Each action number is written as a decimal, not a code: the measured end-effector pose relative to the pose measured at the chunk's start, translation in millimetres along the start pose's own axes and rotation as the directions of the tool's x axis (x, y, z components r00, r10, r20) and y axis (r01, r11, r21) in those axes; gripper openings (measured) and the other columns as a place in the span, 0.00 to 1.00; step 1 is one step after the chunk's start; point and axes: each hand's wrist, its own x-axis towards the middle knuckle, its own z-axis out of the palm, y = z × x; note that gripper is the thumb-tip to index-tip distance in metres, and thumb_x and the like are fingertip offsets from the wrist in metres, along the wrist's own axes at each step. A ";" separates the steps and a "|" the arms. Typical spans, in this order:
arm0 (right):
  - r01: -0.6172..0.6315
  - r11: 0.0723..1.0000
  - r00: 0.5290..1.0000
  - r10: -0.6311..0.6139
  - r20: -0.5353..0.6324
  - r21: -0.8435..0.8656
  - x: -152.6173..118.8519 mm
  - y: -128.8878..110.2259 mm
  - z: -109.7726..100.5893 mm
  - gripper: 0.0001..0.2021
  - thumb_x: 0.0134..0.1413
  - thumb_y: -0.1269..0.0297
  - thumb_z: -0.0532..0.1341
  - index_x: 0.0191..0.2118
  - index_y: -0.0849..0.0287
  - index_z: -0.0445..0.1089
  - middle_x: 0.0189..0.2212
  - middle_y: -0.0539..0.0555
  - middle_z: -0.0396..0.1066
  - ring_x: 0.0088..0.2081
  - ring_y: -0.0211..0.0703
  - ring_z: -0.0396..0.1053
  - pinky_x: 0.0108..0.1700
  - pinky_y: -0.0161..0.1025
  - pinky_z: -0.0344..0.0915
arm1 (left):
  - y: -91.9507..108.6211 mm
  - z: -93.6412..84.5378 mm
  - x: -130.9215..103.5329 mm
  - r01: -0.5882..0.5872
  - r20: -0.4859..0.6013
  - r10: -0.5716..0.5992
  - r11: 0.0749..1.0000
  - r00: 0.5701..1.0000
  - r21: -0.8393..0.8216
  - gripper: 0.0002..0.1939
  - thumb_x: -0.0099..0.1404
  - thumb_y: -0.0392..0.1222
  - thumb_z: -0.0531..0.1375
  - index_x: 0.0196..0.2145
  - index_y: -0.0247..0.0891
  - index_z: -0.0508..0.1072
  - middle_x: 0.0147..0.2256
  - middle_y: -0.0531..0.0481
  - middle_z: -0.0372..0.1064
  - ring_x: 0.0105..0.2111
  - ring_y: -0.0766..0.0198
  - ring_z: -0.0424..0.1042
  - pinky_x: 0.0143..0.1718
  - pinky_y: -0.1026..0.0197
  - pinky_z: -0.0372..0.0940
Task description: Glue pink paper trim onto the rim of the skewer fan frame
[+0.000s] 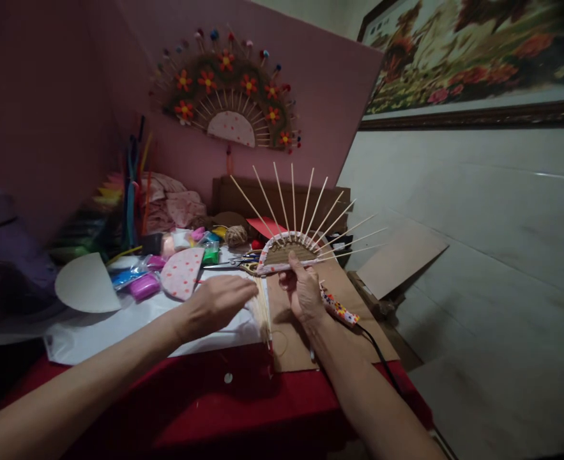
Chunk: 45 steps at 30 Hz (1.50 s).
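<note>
Above table [205, 402], nearer right edge: half-round cardboard base [278, 255] with fanned sticks [292, 195], pinched under thumb of right hand [303, 292]. Near front edge: left hand [221, 300], half-closed beside stick bundle [264, 317], impossible to tell if gripping. Possible loosening of fanned sticks, from accidental knock against left hand.

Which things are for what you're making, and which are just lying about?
Probably for the job:
half-round card with sticks, in the right hand
more sticks, near the left hand
spotted card

Probably just lying about:
ball of string
pink cloth
colourful packets
</note>
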 end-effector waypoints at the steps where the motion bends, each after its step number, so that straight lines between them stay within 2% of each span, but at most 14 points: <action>1: 0.010 1.000 1.000 -0.010 -0.006 -0.022 -1.0 0.2 0.8 0.14 0.38 0.57 0.66 0.23 0.59 0.61 0.16 0.45 0.66 0.15 0.31 0.60 0.14 0.29 0.51 | 2.6 -3.7 1.3 0.139 -0.137 -0.160 0.978 0.978 -0.153 0.03 0.58 0.39 0.56 0.31 0.40 0.69 0.27 0.49 0.71 0.26 0.64 0.68 0.29 0.63 0.61; 2: 0.012 0.999 1.000 -0.012 -0.003 -0.040 -2.4 0.5 1.7 0.14 0.38 0.57 0.66 0.23 0.60 0.62 0.16 0.46 0.67 0.15 0.32 0.61 0.14 0.29 0.53 | 4.2 -7.2 3.2 0.226 -0.266 -0.314 0.922 0.911 -0.315 0.04 0.57 0.40 0.57 0.32 0.40 0.69 0.26 0.50 0.70 0.23 0.66 0.68 0.27 0.64 0.61; 3: 0.007 0.999 1.000 -0.006 0.008 -0.054 -4.0 1.0 2.7 0.14 0.39 0.56 0.66 0.23 0.60 0.63 0.16 0.47 0.68 0.15 0.33 0.62 0.14 0.30 0.54 | 4.5 -10.4 5.6 0.233 -0.382 -0.433 0.853 0.816 -0.467 0.06 0.57 0.41 0.57 0.35 0.40 0.68 0.26 0.52 0.70 0.21 0.68 0.67 0.24 0.65 0.60; 4: -0.006 0.998 1.000 0.007 0.024 -0.060 -5.8 1.7 3.6 0.14 0.39 0.56 0.66 0.23 0.60 0.64 0.16 0.48 0.68 0.15 0.33 0.62 0.14 0.30 0.55 | 3.3 -13.3 8.0 0.217 -0.418 -0.526 0.776 0.740 -0.592 0.09 0.56 0.41 0.58 0.37 0.40 0.67 0.26 0.52 0.70 0.20 0.68 0.67 0.22 0.65 0.61; 6: -0.037 0.998 0.998 0.040 0.054 -0.053 -9.3 3.9 5.1 0.13 0.41 0.57 0.65 0.24 0.61 0.64 0.16 0.48 0.68 0.16 0.34 0.63 0.15 0.30 0.57 | -3.1 -18.2 11.7 0.168 -0.368 -0.634 0.624 0.680 -0.763 0.10 0.53 0.38 0.61 0.35 0.36 0.68 0.26 0.52 0.70 0.20 0.69 0.68 0.22 0.66 0.63; 9: -0.089 0.996 0.992 0.092 0.087 -0.029 -13.2 8.9 5.5 0.13 0.41 0.57 0.65 0.23 0.61 0.64 0.17 0.49 0.69 0.16 0.34 0.64 0.14 0.28 0.56 | -16.6 -22.8 11.4 0.195 -0.193 -0.758 0.389 0.623 -0.900 0.05 0.54 0.36 0.60 0.29 0.31 0.69 0.24 0.48 0.71 0.20 0.71 0.68 0.20 0.71 0.62; 13: -0.147 0.988 0.982 0.151 0.111 -0.044 -16.0 16.5 4.6 0.13 0.42 0.58 0.65 0.23 0.61 0.64 0.15 0.49 0.69 0.14 0.33 0.64 0.13 0.27 0.56 | -24.0 -24.5 2.3 0.168 -0.170 -0.794 0.323 0.583 -0.931 0.05 0.60 0.38 0.55 0.29 0.33 0.67 0.22 0.48 0.70 0.16 0.72 0.67 0.15 0.73 0.60; 19: -0.146 0.986 0.979 0.155 0.134 -0.080 -21.3 23.9 6.9 0.13 0.41 0.58 0.66 0.27 0.62 0.66 0.17 0.49 0.70 0.15 0.33 0.65 0.13 0.27 0.57 | -18.0 -24.6 -8.8 0.175 -0.067 -0.826 0.197 0.560 -0.965 0.02 0.56 0.30 0.59 0.30 0.31 0.69 0.26 0.47 0.71 0.21 0.72 0.70 0.22 0.73 0.66; 23: -0.178 0.977 0.972 0.193 0.132 -0.120 -23.6 25.6 8.9 0.12 0.44 0.59 0.64 0.28 0.62 0.66 0.16 0.49 0.69 0.13 0.32 0.63 0.12 0.25 0.58 | -16.5 -19.8 -10.7 0.191 -0.069 -0.844 0.198 0.532 -0.961 0.04 0.56 0.36 0.60 0.30 0.31 0.70 0.24 0.47 0.71 0.19 0.71 0.69 0.17 0.72 0.64; 26: -0.161 0.978 0.974 0.179 0.138 -0.133 -23.9 27.0 9.0 0.14 0.44 0.56 0.64 0.27 0.63 0.65 0.16 0.49 0.70 0.14 0.32 0.64 0.12 0.26 0.59 | -16.2 -15.4 -10.9 0.181 -0.101 -0.854 0.221 0.510 -0.958 0.05 0.54 0.35 0.62 0.28 0.30 0.70 0.24 0.47 0.72 0.20 0.70 0.70 0.21 0.71 0.66; 31: -0.154 0.977 0.973 0.176 0.151 -0.147 -24.4 29.1 7.9 0.15 0.44 0.55 0.64 0.28 0.63 0.65 0.16 0.49 0.70 0.14 0.32 0.64 0.12 0.26 0.60 | -16.0 -12.0 -10.1 0.162 -0.092 -0.853 0.202 0.514 -0.966 0.07 0.48 0.31 0.65 0.26 0.29 0.71 0.26 0.45 0.73 0.25 0.67 0.73 0.27 0.69 0.68; 37: -0.177 0.972 0.964 0.204 0.172 -0.157 -26.6 29.9 8.0 0.13 0.46 0.57 0.63 0.29 0.63 0.66 0.16 0.48 0.70 0.14 0.32 0.65 0.13 0.25 0.60 | -19.1 -4.3 -13.4 0.224 -0.068 -0.876 0.197 0.478 -0.955 0.09 0.47 0.37 0.66 0.25 0.29 0.72 0.23 0.48 0.71 0.24 0.67 0.71 0.24 0.67 0.68; 42: -0.217 0.962 0.957 0.243 0.161 -0.164 -27.4 31.2 8.2 0.13 0.45 0.57 0.63 0.27 0.63 0.65 0.15 0.49 0.70 0.14 0.33 0.65 0.12 0.25 0.59 | -19.5 3.5 -15.8 0.226 -0.023 -0.881 0.147 0.473 -0.963 0.11 0.47 0.38 0.67 0.26 0.30 0.70 0.29 0.47 0.72 0.32 0.61 0.74 0.35 0.61 0.69; 45: -0.223 0.961 0.955 0.249 0.161 -0.163 -28.0 31.6 9.1 0.13 0.45 0.57 0.64 0.28 0.64 0.66 0.17 0.50 0.71 0.15 0.33 0.66 0.12 0.25 0.59 | -17.3 4.7 -15.7 0.237 0.007 -0.879 0.121 0.476 -0.964 0.11 0.48 0.37 0.66 0.27 0.32 0.68 0.31 0.46 0.73 0.33 0.58 0.74 0.34 0.60 0.69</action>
